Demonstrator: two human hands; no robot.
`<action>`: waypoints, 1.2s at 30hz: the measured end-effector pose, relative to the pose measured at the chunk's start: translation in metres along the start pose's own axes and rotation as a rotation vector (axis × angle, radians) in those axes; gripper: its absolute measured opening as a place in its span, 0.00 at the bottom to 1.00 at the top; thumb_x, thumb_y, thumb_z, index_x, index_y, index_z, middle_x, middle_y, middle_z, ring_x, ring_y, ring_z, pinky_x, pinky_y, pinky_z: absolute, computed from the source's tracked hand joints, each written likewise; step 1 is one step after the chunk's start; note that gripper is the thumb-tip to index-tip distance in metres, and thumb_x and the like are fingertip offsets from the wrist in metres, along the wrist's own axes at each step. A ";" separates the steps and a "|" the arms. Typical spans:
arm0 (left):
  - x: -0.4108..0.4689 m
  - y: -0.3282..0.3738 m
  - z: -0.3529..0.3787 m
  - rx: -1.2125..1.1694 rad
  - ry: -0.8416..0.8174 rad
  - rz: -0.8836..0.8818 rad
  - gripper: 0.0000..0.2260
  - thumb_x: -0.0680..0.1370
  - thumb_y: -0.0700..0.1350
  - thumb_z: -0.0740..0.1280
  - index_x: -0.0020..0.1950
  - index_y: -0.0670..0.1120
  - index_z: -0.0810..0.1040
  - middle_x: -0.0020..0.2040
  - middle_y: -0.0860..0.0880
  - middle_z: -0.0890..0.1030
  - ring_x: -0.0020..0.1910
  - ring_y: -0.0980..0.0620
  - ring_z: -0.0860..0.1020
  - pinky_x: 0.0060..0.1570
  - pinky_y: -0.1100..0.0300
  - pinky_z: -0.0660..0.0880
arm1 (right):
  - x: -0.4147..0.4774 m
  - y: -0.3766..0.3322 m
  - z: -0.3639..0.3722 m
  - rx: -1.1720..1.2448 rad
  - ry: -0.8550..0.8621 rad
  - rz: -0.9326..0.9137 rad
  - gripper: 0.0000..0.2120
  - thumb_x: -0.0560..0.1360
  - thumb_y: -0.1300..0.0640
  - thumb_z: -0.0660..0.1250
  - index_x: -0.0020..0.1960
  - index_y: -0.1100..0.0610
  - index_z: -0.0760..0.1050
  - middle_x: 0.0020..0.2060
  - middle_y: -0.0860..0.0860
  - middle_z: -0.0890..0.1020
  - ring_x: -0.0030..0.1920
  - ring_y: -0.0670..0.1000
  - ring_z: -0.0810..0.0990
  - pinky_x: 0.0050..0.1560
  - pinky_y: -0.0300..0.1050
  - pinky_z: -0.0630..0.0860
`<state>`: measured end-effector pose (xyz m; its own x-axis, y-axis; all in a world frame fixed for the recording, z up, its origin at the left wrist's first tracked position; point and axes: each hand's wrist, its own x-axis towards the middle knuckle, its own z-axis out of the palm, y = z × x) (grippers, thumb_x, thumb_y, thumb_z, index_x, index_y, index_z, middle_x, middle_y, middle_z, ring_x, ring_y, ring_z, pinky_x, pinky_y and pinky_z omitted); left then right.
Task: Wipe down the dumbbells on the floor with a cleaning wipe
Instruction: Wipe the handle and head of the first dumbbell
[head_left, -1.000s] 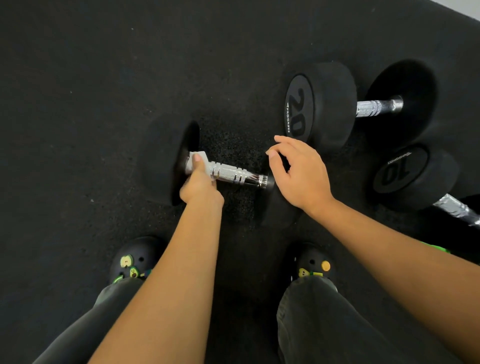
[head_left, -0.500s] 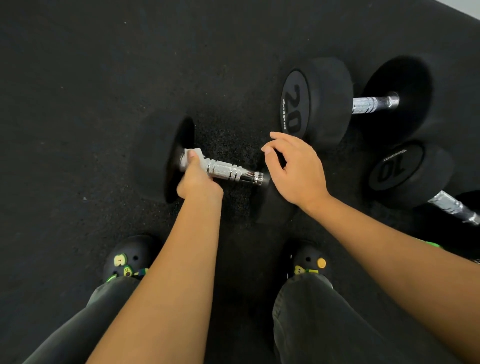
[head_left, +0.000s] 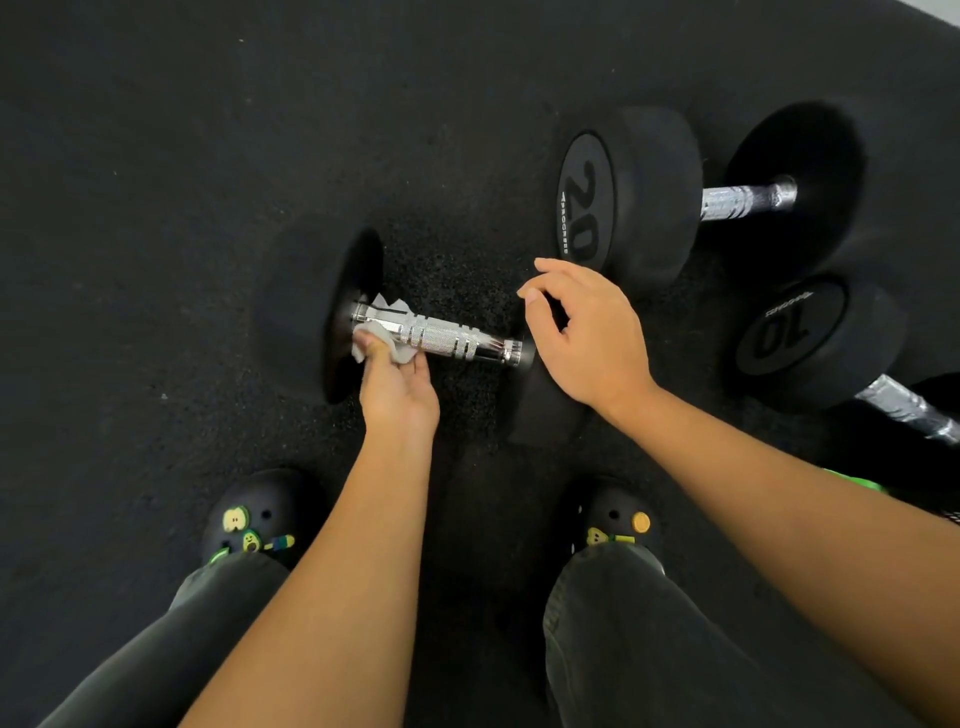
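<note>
In my left grip (head_left: 397, 389) the wipe (head_left: 402, 356) looks thin, crumpled and papery against the glossy chrome handle (head_left: 447, 338), knurled rough mid-length, its left head (head_left: 306, 312) matt black rubber, the floor (head_left: 156, 208) grainy and matt.

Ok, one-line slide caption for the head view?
Left hand holds a white cleaning wipe against the chrome handle of a black rubber dumbbell; right hand hovers nearby.

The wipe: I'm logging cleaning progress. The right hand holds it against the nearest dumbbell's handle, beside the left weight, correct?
No: it's the left hand holding the wipe against that handle, as the head view shows; the right hand holds nothing.
</note>
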<state>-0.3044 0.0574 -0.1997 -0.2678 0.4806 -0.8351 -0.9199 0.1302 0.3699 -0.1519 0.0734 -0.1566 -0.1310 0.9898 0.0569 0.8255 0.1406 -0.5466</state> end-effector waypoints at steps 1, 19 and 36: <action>0.001 -0.001 -0.001 -0.025 0.012 -0.010 0.21 0.81 0.51 0.56 0.71 0.44 0.66 0.70 0.47 0.70 0.69 0.52 0.69 0.64 0.61 0.66 | 0.000 0.000 0.000 0.000 0.001 -0.004 0.11 0.77 0.57 0.61 0.46 0.59 0.81 0.50 0.51 0.84 0.60 0.48 0.77 0.58 0.36 0.65; 0.000 0.001 0.002 -0.014 0.117 0.033 0.17 0.79 0.49 0.63 0.64 0.41 0.73 0.57 0.48 0.79 0.56 0.54 0.77 0.59 0.63 0.72 | -0.001 -0.003 -0.002 -0.011 0.002 0.001 0.10 0.76 0.58 0.62 0.47 0.59 0.82 0.51 0.52 0.83 0.60 0.49 0.77 0.58 0.35 0.64; 0.015 0.011 0.003 -0.030 -0.231 -0.037 0.05 0.78 0.46 0.61 0.51 0.46 0.74 0.46 0.48 0.78 0.50 0.50 0.75 0.64 0.53 0.68 | -0.001 -0.003 -0.002 0.001 0.005 0.004 0.09 0.76 0.59 0.62 0.47 0.58 0.82 0.52 0.52 0.83 0.59 0.49 0.77 0.58 0.35 0.63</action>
<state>-0.3180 0.0691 -0.2068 -0.1646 0.6619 -0.7313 -0.9367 0.1273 0.3261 -0.1527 0.0720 -0.1532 -0.1254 0.9904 0.0591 0.8255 0.1372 -0.5476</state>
